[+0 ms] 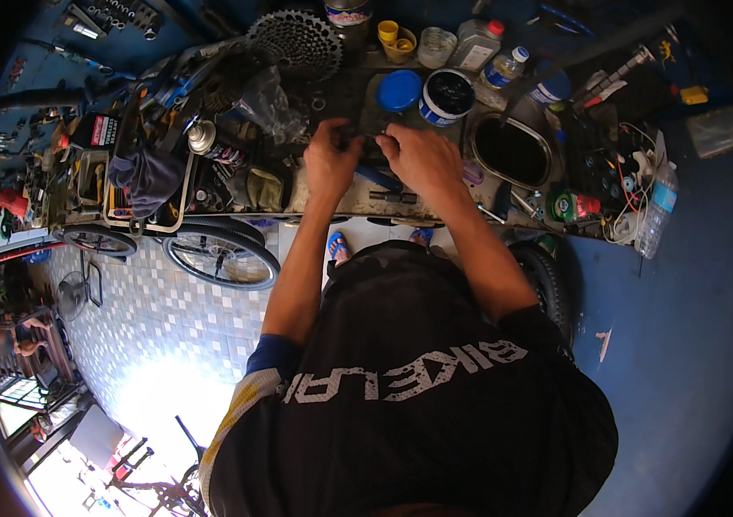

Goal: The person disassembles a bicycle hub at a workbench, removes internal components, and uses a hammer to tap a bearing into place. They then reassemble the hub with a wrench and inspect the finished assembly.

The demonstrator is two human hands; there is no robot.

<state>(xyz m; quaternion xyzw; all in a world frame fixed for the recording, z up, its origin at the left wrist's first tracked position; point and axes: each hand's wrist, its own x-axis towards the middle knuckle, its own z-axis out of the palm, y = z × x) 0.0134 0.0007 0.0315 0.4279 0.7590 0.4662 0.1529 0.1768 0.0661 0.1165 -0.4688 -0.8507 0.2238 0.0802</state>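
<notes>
At upper centre, above the worktop, the left hand pinched a small dark part; I could not tell whether the right hand's grip, near it, was pinching anything. White block lettering crossed the black shirt; a black bottle, upper left, bore a red-and-white label.

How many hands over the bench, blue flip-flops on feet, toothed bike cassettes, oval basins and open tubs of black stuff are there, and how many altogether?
Hands: 2 (left hand, right hand)
Blue flip-flops: 2
Toothed bike cassette: 1
Oval basin: 1
Open tub of black stuff: 1
Total: 7
</notes>
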